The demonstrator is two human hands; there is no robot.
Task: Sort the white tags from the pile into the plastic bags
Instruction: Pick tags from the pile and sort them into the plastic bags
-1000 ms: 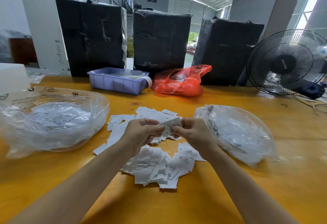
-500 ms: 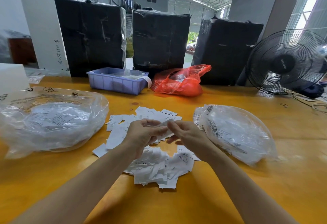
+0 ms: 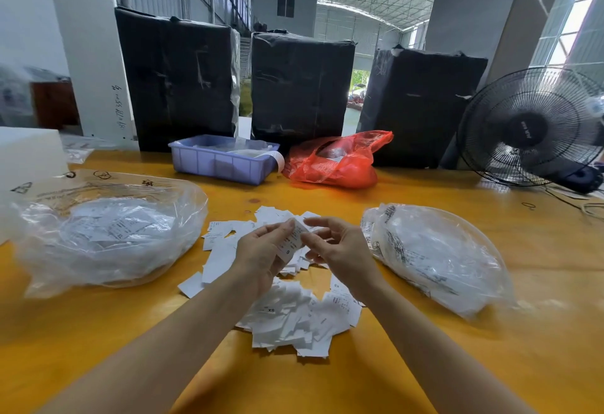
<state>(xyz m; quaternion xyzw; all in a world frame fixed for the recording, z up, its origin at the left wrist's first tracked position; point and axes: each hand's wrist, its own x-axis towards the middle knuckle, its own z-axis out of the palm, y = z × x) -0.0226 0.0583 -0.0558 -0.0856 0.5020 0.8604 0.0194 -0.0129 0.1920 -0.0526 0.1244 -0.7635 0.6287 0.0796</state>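
One white tag [image 3: 292,243], marked S, is pinched in the grip of the left hand [image 3: 261,252] and touched by the right hand [image 3: 340,250], fingers loose. The pile [image 3: 291,312] is spread on the surface [image 3: 425,364] beneath; two plastic bags are placed outward, one [image 3: 108,234] left, one [image 3: 438,257] right.

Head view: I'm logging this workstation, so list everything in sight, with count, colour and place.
table: one, yellow, foreground
tag pile: one, white, table centre
clear bags: two, transparent, left and right of pile, tags inside
held tag: one, white, marked S, above pile
bin: one, lavender, rear of table
red bag: one, beside bin
bales: three, black, behind table
fan: one, black, rear right
white block: one, far left
left hand: grip on held tag
right hand: fingertips at tag's edge
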